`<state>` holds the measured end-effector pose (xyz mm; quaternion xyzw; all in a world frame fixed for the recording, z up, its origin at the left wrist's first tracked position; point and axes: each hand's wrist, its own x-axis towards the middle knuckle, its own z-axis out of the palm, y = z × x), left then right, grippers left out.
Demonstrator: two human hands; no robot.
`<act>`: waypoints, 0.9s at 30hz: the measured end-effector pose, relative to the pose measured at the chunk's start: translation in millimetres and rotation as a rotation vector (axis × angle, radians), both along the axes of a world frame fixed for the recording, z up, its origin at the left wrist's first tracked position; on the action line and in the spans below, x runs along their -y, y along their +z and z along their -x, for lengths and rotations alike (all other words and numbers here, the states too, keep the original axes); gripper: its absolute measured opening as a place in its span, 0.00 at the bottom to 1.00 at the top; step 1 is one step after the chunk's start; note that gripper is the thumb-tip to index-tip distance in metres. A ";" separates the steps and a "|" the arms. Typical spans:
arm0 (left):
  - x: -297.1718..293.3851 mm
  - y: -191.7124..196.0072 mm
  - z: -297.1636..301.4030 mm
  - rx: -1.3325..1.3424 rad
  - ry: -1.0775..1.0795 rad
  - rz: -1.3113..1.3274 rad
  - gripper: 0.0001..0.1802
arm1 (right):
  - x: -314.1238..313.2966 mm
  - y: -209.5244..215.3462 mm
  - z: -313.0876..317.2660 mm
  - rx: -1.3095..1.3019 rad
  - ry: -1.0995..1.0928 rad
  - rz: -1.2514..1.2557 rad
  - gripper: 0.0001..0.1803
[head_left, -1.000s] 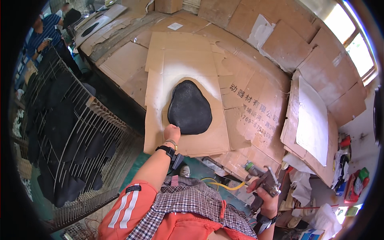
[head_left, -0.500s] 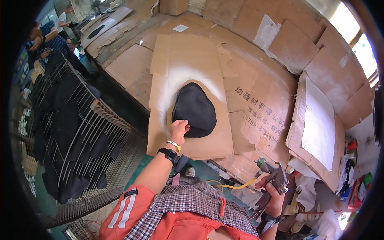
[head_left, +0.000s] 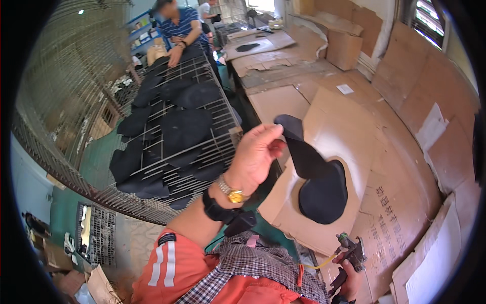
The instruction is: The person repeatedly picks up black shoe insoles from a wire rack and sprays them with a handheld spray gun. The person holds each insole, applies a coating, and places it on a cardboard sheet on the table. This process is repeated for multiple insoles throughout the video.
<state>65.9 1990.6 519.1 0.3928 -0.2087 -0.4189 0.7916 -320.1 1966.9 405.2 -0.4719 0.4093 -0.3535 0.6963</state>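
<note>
Between the thumb and fingers of my left hand [head_left: 253,158] is the edge of a thin black rounded sheet [head_left: 302,152]. It hangs bent, its lower end reaching over another black rounded piece [head_left: 326,200]. That one lies flat on a cardboard sheet [head_left: 284,215] marked with pale overspray. Low on the right, my right hand [head_left: 350,279] is closed around a metal spray gun [head_left: 353,253] with a yellow hose [head_left: 321,264]. Left of my left hand, a wire rack [head_left: 223,121] carries several similar black pieces [head_left: 187,129].
A co-worker [head_left: 181,28] in a striped shirt stands at the rack's far end, one hand over it. Cardboard panels [head_left: 420,66] line the wall behind the bench. Farther along the bench, another black piece [head_left: 247,47] lies on a board. A white-faced board [head_left: 438,258] leans at right.
My left hand has lifted the black sheet off the piece beneath and carried it left toward the rack. My view has turned left. The spray gun is still in my right hand.
</note>
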 end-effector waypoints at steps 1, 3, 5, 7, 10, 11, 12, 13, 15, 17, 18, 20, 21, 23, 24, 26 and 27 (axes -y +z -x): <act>-11.6 15.5 -8.3 0.043 0.038 0.037 0.03 | 7.3 -0.3 -8.4 0.007 0.042 0.008 0.22; -28.3 42.1 -23.4 0.071 0.102 0.080 0.04 | 20.6 -1.0 -27.3 0.033 0.121 0.034 0.22; -42.6 64.6 -44.5 0.032 0.091 0.145 0.05 | 35.4 -2.1 -50.3 0.067 0.193 0.066 0.23; -47.8 79.8 -67.2 0.000 0.184 0.158 0.05 | 45.1 -2.6 -72.6 0.080 0.234 0.048 0.24; -47.0 96.2 -115.3 -0.039 0.273 0.182 0.06 | 51.6 -2.8 -104.4 0.109 0.253 0.024 0.26; -45.3 98.7 -133.5 -0.044 0.301 0.191 0.06 | 53.3 -2.9 -114.7 0.142 0.257 0.022 0.26; -42.2 100.2 -153.8 -0.032 0.303 0.225 0.07 | 55.6 -2.6 -125.2 0.115 0.268 0.007 0.27; -40.3 101.8 -176.5 -0.045 0.366 0.179 0.07 | 57.5 -2.6 -135.6 0.109 0.280 -0.005 0.27; -30.9 103.4 -229.3 -0.058 0.407 0.192 0.07 | 59.0 -1.2 -155.7 0.123 0.281 -0.002 0.26; -17.7 105.6 -290.0 -0.111 0.462 0.214 0.08 | 60.5 2.6 -173.9 0.061 0.282 -0.021 0.24; -12.7 107.2 -322.2 -0.097 0.494 0.201 0.07 | 59.9 4.6 -182.3 0.055 0.278 -0.024 0.24; -0.6 115.0 -388.3 -0.106 0.578 0.230 0.07 | 57.9 7.4 -199.2 0.022 0.229 -0.067 0.22; 2.9 121.3 -421.9 -0.046 0.572 0.288 0.07 | 55.1 8.7 -205.1 -0.008 0.203 -0.077 0.22; 9.9 133.9 -486.4 -0.024 0.686 0.377 0.10 | 55.3 8.4 -217.1 -0.055 0.175 -0.099 0.21; 10.8 138.0 -516.3 -0.042 0.796 0.416 0.11 | 55.9 7.3 -222.0 -0.073 0.184 -0.104 0.21; -0.4 131.8 -565.4 0.112 0.787 0.477 0.15 | 57.9 5.0 -229.9 -0.111 0.216 -0.121 0.20; -9.5 115.7 -580.6 0.198 0.761 0.446 0.19 | 58.5 3.8 -233.4 -0.197 0.293 -0.168 0.22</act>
